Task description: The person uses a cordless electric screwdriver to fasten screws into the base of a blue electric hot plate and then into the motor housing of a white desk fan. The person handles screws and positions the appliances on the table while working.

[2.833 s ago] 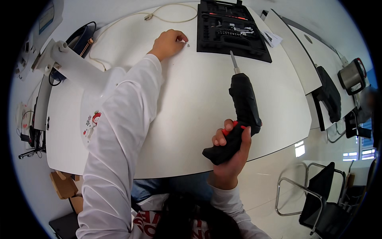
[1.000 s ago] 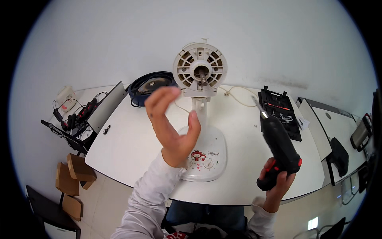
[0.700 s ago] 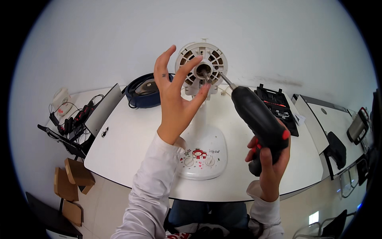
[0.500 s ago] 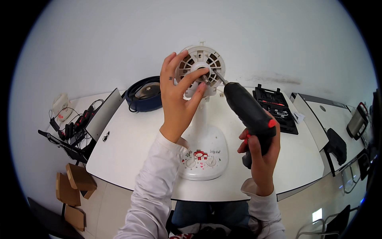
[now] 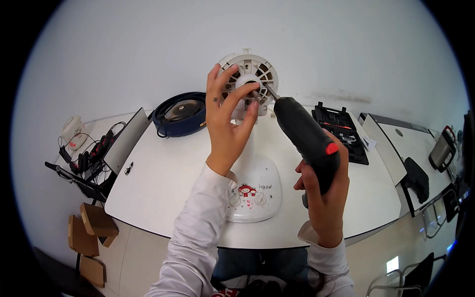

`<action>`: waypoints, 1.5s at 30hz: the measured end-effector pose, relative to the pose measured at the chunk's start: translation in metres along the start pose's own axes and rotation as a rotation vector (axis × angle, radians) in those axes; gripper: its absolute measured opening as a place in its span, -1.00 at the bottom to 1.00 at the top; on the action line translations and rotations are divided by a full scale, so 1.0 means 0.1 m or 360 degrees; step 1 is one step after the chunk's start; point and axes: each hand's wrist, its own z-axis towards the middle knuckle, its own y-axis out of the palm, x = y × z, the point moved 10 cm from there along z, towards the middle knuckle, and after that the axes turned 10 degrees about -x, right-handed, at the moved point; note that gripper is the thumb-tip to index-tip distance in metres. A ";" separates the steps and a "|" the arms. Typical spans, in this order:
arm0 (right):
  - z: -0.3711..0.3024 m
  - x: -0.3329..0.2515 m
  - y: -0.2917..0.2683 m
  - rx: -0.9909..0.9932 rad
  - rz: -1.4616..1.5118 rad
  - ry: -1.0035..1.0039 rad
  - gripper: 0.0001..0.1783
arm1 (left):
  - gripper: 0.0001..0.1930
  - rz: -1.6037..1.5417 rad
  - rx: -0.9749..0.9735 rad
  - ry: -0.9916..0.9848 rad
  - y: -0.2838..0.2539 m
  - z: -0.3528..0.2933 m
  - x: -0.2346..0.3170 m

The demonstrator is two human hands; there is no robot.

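Observation:
On the table stands a white fan with its blades and guard off, its round slotted motor housing [image 5: 247,66] facing me. My left hand [image 5: 228,123] has thumb and index finger closed on the metal motor shaft [image 5: 256,95] at the housing's centre, the other fingers lying along the housing's left side. Held in my right hand [image 5: 329,203] is a black power screwdriver [image 5: 304,128] with a red button. Its bit [image 5: 271,91] points up and left, its tip at the housing just right of the shaft. Below, the fan's white base [image 5: 255,213] has printed cartoon figures and two knobs.
A dark blue round case [image 5: 173,129] with a silvery disc lies left of the fan. At the right is an open black tool case [image 5: 341,131]. Side tables flank the white table [image 5: 148,198]; the left one holds tangled cables. Cardboard boxes [image 5: 99,220] stand on the floor.
My left hand has shifted slightly right and down, still at the shaft. The screwdriver has moved slightly left with my right hand, its tip still by the housing. The view has shifted a little.

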 end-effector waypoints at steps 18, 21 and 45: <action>0.05 -0.15 -0.03 -0.0021 -0.0191 0.0167 -0.42 | -0.81 -0.0063 0.0030 -0.0078 -0.02 0.02 -0.03; 0.06 -0.20 -0.01 -0.0017 -0.0244 0.0106 -0.42 | -0.81 -0.0050 0.0041 -0.0074 -0.02 0.01 -0.02; 0.10 -0.13 -0.08 -0.0073 -0.0224 0.0146 -0.41 | -0.73 0.0071 0.0032 -0.0040 0.00 -0.03 0.10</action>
